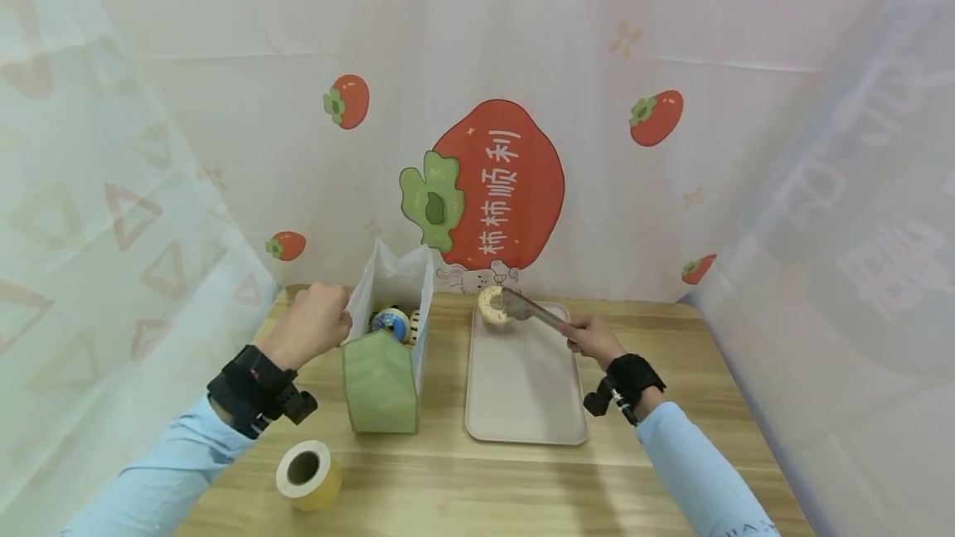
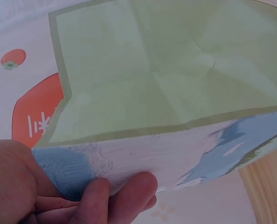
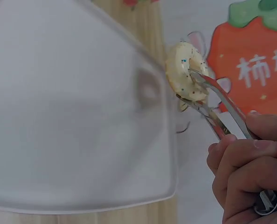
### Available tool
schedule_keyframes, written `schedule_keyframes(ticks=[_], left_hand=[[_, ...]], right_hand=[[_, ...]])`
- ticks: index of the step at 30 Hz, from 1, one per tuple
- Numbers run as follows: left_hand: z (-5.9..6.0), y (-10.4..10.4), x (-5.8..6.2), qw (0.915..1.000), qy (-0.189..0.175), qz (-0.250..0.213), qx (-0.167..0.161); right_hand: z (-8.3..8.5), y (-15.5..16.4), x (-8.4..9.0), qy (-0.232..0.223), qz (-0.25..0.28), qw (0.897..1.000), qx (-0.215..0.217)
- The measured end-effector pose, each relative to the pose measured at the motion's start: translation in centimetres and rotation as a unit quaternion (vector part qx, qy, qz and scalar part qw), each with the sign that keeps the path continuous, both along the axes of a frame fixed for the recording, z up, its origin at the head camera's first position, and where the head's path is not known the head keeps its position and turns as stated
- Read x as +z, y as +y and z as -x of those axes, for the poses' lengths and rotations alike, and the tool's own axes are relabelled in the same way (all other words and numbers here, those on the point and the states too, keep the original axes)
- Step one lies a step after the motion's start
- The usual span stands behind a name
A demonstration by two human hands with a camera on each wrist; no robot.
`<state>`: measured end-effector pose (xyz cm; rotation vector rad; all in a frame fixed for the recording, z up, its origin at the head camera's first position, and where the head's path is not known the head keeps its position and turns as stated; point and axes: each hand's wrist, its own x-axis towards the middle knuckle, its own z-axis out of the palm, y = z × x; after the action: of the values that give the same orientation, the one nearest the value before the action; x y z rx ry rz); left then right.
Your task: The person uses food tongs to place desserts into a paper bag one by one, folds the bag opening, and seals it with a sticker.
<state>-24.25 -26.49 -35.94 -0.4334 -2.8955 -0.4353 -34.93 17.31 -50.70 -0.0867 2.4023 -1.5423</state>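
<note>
My left hand (image 1: 313,323) pinches the upper edge of an open paper bag (image 1: 388,338), green at the bottom and white above, with donuts (image 1: 391,323) showing inside. In the left wrist view the fingers (image 2: 106,193) curl against the bag's (image 2: 176,93) side. My right hand (image 1: 593,338) grips metal tongs (image 1: 533,311), which clamp a pale sprinkled donut (image 1: 492,305) over the far end of a beige tray (image 1: 522,413). The right wrist view shows the tongs (image 3: 218,107) biting the donut (image 3: 185,70) just past the tray's (image 3: 73,121) edge.
A roll of yellow tape (image 1: 308,475) lies on the wooden table (image 1: 485,487) near the front left. White curtains printed with persimmons close in the table on three sides.
</note>
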Motion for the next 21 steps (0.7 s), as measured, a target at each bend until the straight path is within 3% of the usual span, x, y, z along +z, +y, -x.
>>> schedule_keyframes(ticks=[5, 12, 16, 21], left_hand=[[0.1, 0.2, 0.0, 1.0000, -0.009, -0.002, 0.002], [0.3, 0.3, 0.4, 1.0000, -0.009, 0.000, 0.004], [0.2, 0.3, 0.4, 1.0000, -0.007, 0.003, 0.006], [0.3, 0.5, 0.2, 0.9998, -0.021, 0.000, 0.006]], right_hand=[[-2.0, 1.0, 3.7, 0.009, 0.040, 0.999, 0.021], [-4.5, 0.4, 9.8, 0.058, 0.081, 0.992, 0.074], [-5.2, -1.2, 12.8, 0.078, 0.080, 0.987, 0.115], [-5.5, -4.2, 16.1, 0.093, 0.044, 0.981, 0.167]])
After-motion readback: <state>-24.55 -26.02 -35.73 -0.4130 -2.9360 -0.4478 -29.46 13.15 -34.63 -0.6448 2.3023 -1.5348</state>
